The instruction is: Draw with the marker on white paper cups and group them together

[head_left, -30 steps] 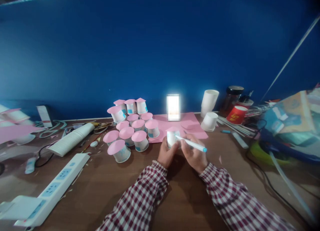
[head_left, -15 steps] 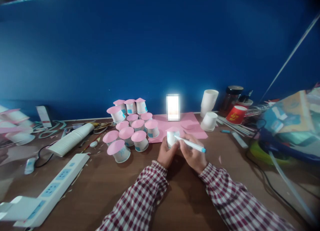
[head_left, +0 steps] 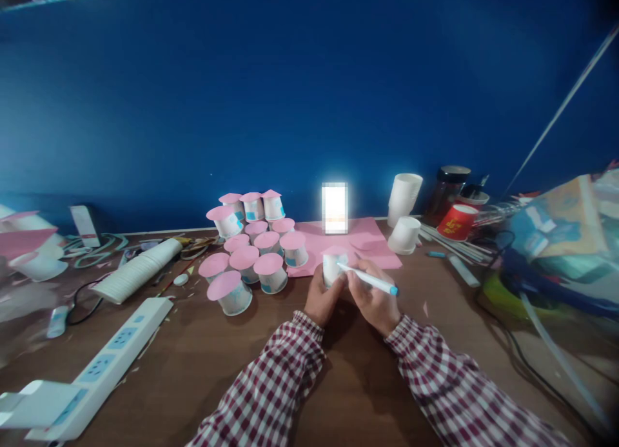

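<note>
My left hand (head_left: 323, 297) is closed around the side of a white paper cup (head_left: 331, 274) with a pink paper top, low in front of a pink paper sheet (head_left: 314, 237). My right hand (head_left: 374, 298) grips a white marker (head_left: 370, 278) with a light-blue end, its tip touching or almost touching the cup's wall. Faint blue marks show on the cup, and the right fingers hide part of its side. To the left stand several paper cups with pink cone tops (head_left: 269, 265), some bearing blue patches.
White cups (head_left: 405, 234) and a red cup (head_left: 457, 221) stand at the right, near a dark-lidded jar (head_left: 447, 192). A power strip (head_left: 104, 366) and a long stack of cups (head_left: 140, 271) lie left. Cables and a cluttered basin (head_left: 532, 286) edge the right side.
Both hands, the cup and the marker keep nearly the same place. Pink-topped items at the far left edge look slightly shifted.
</note>
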### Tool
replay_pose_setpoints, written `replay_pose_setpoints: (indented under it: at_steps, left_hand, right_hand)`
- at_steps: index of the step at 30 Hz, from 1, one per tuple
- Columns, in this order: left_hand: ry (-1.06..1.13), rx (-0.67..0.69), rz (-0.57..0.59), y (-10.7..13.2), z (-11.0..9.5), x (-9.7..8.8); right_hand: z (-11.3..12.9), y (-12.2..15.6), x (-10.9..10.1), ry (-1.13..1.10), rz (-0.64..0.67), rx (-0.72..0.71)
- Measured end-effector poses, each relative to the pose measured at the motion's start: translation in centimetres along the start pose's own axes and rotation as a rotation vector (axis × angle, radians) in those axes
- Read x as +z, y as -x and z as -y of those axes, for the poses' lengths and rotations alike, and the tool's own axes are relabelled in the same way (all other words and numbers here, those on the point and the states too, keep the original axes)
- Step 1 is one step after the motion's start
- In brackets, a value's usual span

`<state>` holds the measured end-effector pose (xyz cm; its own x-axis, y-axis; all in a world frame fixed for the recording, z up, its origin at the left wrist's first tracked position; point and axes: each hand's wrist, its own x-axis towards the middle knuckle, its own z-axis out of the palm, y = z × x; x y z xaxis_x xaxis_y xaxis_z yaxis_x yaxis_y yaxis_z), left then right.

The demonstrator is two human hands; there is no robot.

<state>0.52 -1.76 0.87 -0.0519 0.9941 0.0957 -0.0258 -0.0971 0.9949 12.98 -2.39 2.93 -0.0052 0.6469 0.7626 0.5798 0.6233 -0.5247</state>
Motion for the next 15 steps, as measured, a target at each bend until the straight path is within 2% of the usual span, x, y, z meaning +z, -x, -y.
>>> replay_pose_setpoints:
  at_steps: [15]
  left_hand:
    - [-0.045,0.034,-0.007,0.09,-0.26,0.04]
  right_hand:
    - [-0.03,0.06,0.02,-0.018,0.000,0.018]
